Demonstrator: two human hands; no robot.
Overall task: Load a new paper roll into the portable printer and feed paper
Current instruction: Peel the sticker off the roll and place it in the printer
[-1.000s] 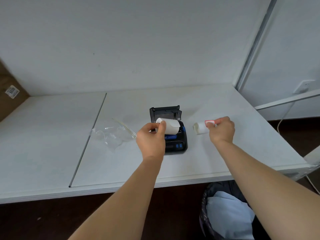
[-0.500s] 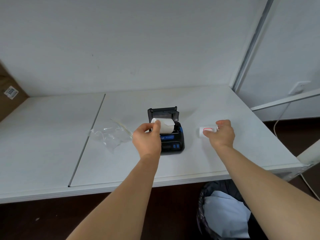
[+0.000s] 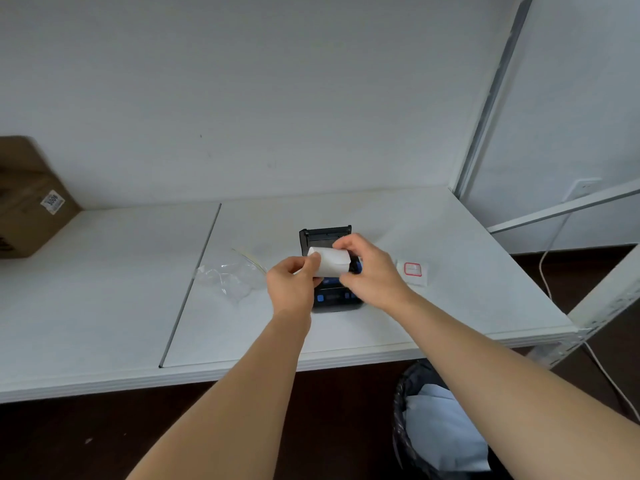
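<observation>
- Paper roll (image 3: 328, 262): a short white cylinder with a loose sheet curving over its top, held just above the open well of the portable printer (image 3: 333, 271), which sits mid-table with its black lid (image 3: 325, 233) tipped up on the far side.
- Left hand (image 3: 293, 288) is pinched on the roll's left end; right hand (image 3: 372, 271) has thumb and fingers closed over its right end and top.
- Risk, as I judge it: if the roll goes in the wrong way round, the loose end would come off the wrong side and the paper may not feed or print. I cannot tell from here which way it unwinds.
- Risk: lowered at a tilt, one end could catch on the well's edge and the roll jam askew.
- Risk: closing the lid without the free end drawn out past the slot would trap it inside.
- Outward: a small white packet with a red-outlined label (image 3: 412, 270) lies just right of the printer; crumpled clear wrap (image 3: 228, 277) lies to the left on the white table (image 3: 104, 289).
</observation>
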